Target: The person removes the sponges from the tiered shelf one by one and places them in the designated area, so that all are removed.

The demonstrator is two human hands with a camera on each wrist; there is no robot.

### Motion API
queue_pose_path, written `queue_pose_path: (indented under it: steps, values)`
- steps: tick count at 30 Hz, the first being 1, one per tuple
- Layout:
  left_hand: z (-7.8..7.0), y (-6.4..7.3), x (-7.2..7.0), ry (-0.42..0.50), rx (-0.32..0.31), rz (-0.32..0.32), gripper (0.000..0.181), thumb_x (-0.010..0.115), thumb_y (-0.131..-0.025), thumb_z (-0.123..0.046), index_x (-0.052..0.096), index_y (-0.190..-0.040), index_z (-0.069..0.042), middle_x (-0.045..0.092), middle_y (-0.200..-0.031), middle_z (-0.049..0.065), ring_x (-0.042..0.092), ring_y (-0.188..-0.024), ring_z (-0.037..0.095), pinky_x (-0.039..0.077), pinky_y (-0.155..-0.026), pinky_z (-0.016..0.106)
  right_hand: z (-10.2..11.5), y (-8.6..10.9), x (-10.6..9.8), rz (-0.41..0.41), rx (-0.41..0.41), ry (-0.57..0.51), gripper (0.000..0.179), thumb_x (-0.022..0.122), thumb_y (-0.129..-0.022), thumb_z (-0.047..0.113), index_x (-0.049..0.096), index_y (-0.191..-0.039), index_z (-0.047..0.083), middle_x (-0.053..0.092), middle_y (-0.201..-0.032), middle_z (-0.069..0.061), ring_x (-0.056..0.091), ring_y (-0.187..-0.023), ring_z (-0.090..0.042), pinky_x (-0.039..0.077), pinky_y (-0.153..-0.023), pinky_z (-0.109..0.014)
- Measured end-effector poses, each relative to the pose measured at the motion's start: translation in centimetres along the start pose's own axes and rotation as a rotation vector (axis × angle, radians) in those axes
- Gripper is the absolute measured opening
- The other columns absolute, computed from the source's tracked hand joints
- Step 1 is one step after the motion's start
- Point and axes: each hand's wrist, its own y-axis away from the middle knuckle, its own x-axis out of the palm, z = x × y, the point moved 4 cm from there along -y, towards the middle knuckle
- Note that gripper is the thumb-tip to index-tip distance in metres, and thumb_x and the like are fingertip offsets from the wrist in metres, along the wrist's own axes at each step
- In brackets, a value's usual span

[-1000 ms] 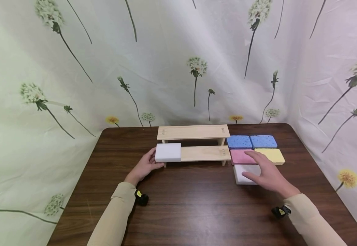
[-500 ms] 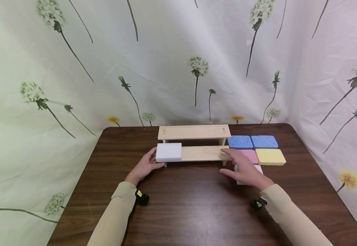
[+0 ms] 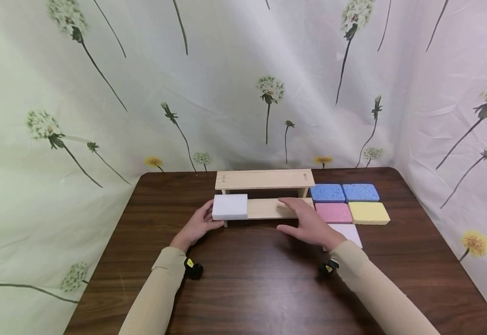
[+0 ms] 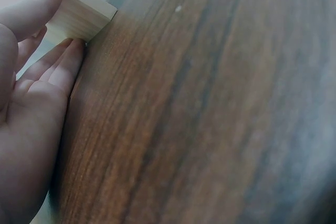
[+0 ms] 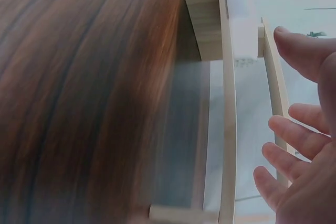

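Note:
At the left end of the front wooden shelf (image 3: 264, 209) lies a white sponge block (image 3: 230, 207). My left hand (image 3: 197, 227) rests beside that end. In the left wrist view its fairly straight fingers touch the wooden leg (image 4: 89, 17) low down, near the tabletop. My right hand (image 3: 308, 223) hovers over the right part of the shelf, thumb and fingers spread, holding nothing. In the right wrist view a gap separates its fingers (image 5: 294, 135) from the shelf board (image 5: 228, 114). A second white sponge block (image 3: 348, 232) lies partly hidden behind the right wrist.
Behind the front shelf stands a taller wooden shelf (image 3: 264, 179). To the right lie two blue sponges (image 3: 327, 192), a pink sponge (image 3: 333, 212) and a yellow sponge (image 3: 369, 212). The brown table (image 3: 247, 288) meets a flower-print cloth at its back.
My right hand has moved left from above the second white sponge block and the pink sponge to over the front shelf. The left hand and the block beside it have stayed put.

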Motion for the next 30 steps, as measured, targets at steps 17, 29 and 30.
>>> queue_pose_path:
  steps: [17,29,30]
  values:
    - [-0.1,0.0,-0.2,-0.019,0.003,-0.006,0.089,0.078,-0.093,0.0,0.025,-0.165,-0.003,0.039,-0.163,0.023,0.039,-0.151,0.035,0.042,-0.114,0.022,1.6,-3.7,2.5,0.019,-0.005,-0.023,0.08,0.084,-0.091,0.034,0.048,-0.154,0.0,0.056,-0.151,-0.018,0.053,-0.137,-0.035,0.043,-0.117,-0.052]
    - [0.1,-0.1,-0.1,0.016,0.021,0.004,0.088,0.078,-0.093,0.003,0.026,-0.164,-0.001,0.04,-0.161,0.025,0.042,-0.148,0.037,0.046,-0.109,0.018,1.6,-5.5,4.2,0.05,0.039,-0.047,0.08,0.081,-0.094,0.037,0.046,-0.157,0.004,0.051,-0.156,-0.017,0.05,-0.142,-0.035,0.042,-0.118,-0.052]
    - [0.1,-0.1,-0.1,0.017,0.022,0.001,0.088,0.078,-0.092,0.003,0.026,-0.164,-0.001,0.04,-0.161,0.025,0.042,-0.148,0.037,0.046,-0.109,0.018,1.6,-5.7,4.4,0.05,0.038,-0.048,0.08,0.081,-0.094,0.037,0.046,-0.157,0.004,0.051,-0.156,-0.017,0.048,-0.143,-0.035,0.041,-0.119,-0.052]
